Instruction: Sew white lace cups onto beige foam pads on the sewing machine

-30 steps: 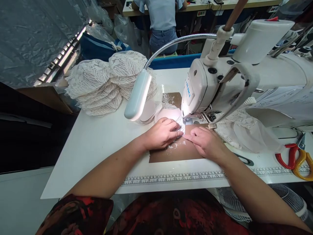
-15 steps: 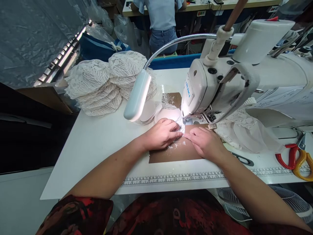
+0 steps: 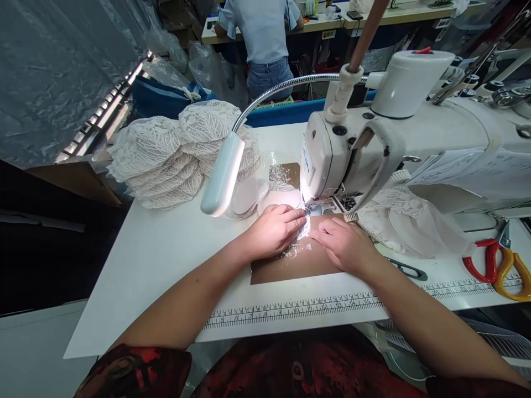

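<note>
A piece of white lace fabric [image 3: 305, 229] lies under the needle area of a white sewing machine [image 3: 321, 155]. My left hand [image 3: 276, 229] rests flat on the lace, fingers stretched toward the presser foot; its thumb is hidden. Beside the lace's right edge, my right hand [image 3: 340, 243] lies on a brown sheet [image 3: 290, 268] with fingers loosely bent and apart. One fingertip of it reaches the lace edge. A pale round pad [image 3: 282, 200] with lace around it sits beyond my left hand.
Stacked lace cups [image 3: 153, 160] stand at the back left. A lamp [image 3: 224, 174] hangs over the work. Right of the machine lie more lace [image 3: 398, 221], a black thread snipper [image 3: 409, 270] and scissors [image 3: 508, 271]. A ruler strip [image 3: 290, 312] lines the front edge. A person [image 3: 263, 38] sits beyond.
My left fingers have straightened and slid forward over the lace. A narrow gap has opened between my hands, showing more lace. The whole view has shifted slightly.
</note>
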### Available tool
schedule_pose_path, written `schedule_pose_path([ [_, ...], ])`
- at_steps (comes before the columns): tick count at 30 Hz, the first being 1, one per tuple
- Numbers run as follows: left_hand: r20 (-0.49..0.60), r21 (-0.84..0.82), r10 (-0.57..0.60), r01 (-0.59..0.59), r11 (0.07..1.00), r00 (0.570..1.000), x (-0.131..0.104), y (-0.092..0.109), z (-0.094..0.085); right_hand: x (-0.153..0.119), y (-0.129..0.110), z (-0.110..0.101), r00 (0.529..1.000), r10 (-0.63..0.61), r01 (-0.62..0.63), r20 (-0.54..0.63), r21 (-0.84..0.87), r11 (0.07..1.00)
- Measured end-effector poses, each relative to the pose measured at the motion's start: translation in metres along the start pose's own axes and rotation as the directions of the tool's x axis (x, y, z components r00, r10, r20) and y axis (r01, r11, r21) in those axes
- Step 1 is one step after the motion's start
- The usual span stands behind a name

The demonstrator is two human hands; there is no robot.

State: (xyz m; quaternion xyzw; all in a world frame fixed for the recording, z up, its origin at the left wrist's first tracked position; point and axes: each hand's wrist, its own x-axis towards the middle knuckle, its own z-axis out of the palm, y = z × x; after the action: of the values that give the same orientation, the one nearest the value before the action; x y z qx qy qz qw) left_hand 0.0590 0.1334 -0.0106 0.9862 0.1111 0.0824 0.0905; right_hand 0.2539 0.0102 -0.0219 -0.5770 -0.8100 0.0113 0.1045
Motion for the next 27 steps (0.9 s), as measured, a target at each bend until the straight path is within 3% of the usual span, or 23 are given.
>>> schedule_pose_path([
  [9,0.008,0.06,0.008,-0.009,0.998,1.0,0.001,0.0,0.001,0.003,-0.001,-0.004,1.0,0.023,-0.022,0.021,-0.036,0.999],
  [19,-0.023,0.065,0.017,-0.015,0.998,1.0,0.003,-0.008,0.003,0.014,-0.005,-0.003,0.981,0.192,-0.191,0.002,-0.103,0.976],
  [27,-0.022,0.06,-0.039,0.04,0.997,0.999,0.004,-0.014,0.003,0.01,-0.002,0.001,0.976,0.218,-0.218,-0.019,-0.038,0.975],
])
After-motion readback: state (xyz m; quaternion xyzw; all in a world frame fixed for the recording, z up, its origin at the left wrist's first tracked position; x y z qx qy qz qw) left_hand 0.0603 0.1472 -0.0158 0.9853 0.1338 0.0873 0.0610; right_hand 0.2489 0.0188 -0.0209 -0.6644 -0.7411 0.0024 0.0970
